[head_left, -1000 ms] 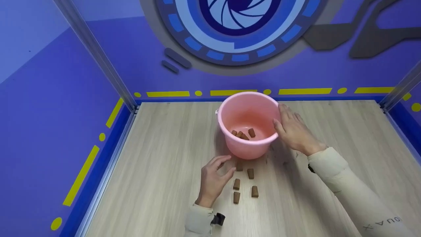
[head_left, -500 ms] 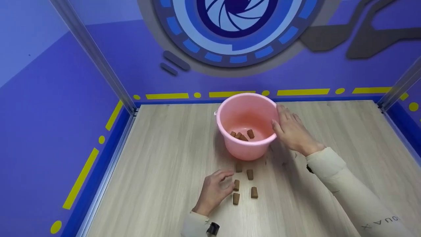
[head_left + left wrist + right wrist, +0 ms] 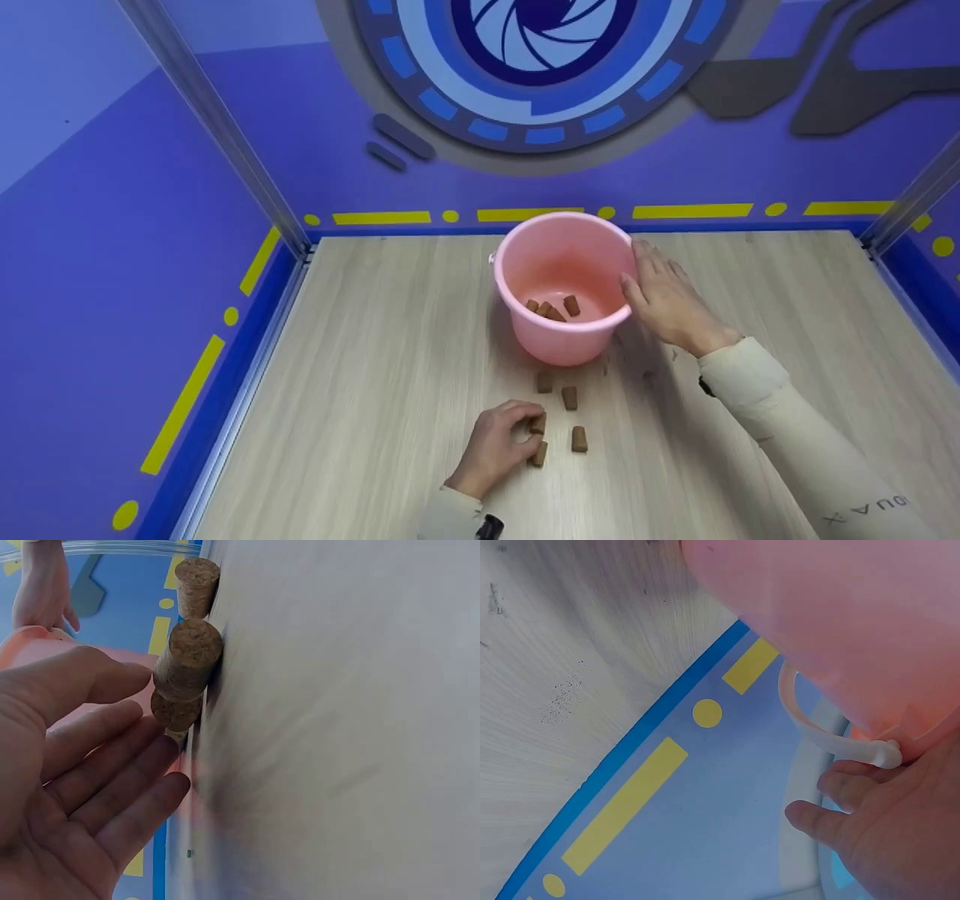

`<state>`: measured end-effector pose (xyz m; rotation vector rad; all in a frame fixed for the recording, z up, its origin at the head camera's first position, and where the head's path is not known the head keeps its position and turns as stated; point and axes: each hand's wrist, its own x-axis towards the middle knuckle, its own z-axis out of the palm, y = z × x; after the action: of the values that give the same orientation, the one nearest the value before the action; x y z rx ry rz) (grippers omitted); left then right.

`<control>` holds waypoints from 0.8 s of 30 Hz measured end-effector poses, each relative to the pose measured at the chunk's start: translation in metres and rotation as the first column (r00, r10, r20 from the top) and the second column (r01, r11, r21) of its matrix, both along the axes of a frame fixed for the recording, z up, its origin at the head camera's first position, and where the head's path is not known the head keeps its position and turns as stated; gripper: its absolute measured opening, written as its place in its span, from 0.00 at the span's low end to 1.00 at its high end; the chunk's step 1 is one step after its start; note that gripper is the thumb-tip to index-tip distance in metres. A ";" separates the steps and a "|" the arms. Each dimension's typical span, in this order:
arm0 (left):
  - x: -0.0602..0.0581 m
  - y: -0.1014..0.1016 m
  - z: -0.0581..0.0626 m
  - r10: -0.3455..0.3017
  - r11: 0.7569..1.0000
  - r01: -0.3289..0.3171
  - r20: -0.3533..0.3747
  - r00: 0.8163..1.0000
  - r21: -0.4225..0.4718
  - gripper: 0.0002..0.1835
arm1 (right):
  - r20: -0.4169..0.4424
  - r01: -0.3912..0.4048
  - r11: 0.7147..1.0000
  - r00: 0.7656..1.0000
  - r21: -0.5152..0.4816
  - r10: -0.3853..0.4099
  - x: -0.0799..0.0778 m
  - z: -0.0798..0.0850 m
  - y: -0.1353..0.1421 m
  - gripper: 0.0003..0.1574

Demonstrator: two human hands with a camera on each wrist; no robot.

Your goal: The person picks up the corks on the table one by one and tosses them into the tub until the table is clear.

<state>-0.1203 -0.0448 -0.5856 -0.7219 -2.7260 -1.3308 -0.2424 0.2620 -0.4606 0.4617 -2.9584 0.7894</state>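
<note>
In the head view my left hand (image 3: 495,446) is low over the table, its thumb and index finger on either side of a cork stopper (image 3: 538,424). The left wrist view shows the thumb beside the nearest cork (image 3: 191,656), the other fingers fairly straight, with a gap between thumb and fingers. Other corks stand close by, among them one to the right (image 3: 579,439) and one farther back (image 3: 570,397). A pink bucket (image 3: 562,346) stands behind them with several corks (image 3: 551,309) inside. My right hand (image 3: 671,304) rests flat against its right rim, fingers extended.
The wood-grain table (image 3: 375,360) is bounded by a blue back wall (image 3: 300,150) and a left side wall (image 3: 112,300). The bucket's white handle (image 3: 810,727) hangs near the right fingers. Small dark specks mark the tabletop right of the bucket.
My left hand has moved down toward me from near the bucket's base to the corks, and its thumb and index finger have come closer together. The right hand and bucket stay put.
</note>
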 end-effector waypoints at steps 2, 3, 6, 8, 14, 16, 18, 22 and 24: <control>0.000 0.000 0.000 -0.001 1.000 0.001 0.007 1.000 0.009 0.18 | -0.002 0.000 1.000 1.000 -0.001 0.000 0.000 0.000 0.000 0.47; 0.000 0.000 0.000 -0.001 1.000 0.001 0.012 1.000 0.014 0.18 | 0.000 -0.001 1.000 1.000 0.000 0.001 0.000 0.000 0.000 0.47; 0.000 0.001 0.000 0.000 1.000 0.000 0.024 1.000 0.022 0.18 | 0.005 0.000 1.000 1.000 0.004 0.000 -0.001 -0.001 0.001 0.48; -0.001 0.001 0.000 0.001 1.000 -0.002 0.031 1.000 0.026 0.18 | 0.009 -0.001 1.000 1.000 0.004 0.001 -0.001 0.000 0.001 0.48; -0.002 0.002 -0.001 -0.003 0.999 0.002 0.038 0.999 0.042 0.16 | 0.023 0.003 1.000 1.000 0.010 -0.003 0.000 -0.001 0.002 0.48; -0.003 0.003 -0.002 -0.008 0.999 0.007 0.031 0.999 0.041 0.16 | 0.025 0.004 1.000 1.000 0.009 -0.004 0.000 0.000 0.002 0.48; -0.004 0.004 -0.003 -0.011 0.999 0.011 0.024 1.000 0.034 0.15 | 0.019 0.002 1.000 1.000 0.007 -0.002 0.001 0.000 0.002 0.47; -0.006 0.006 -0.004 -0.012 1.000 0.011 0.021 1.000 0.022 0.16 | 0.009 -0.005 1.000 1.000 0.003 0.005 0.000 0.000 0.002 0.46; -0.007 0.007 -0.004 -0.012 1.000 0.012 0.016 1.000 0.005 0.15 | 0.007 -0.003 1.000 1.000 -0.001 0.003 0.000 0.000 0.002 0.46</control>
<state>-0.1271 -0.0381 -0.5900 -0.7313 -2.7341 -1.3513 -0.2421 0.2637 -0.4610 0.4642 -2.9645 0.7940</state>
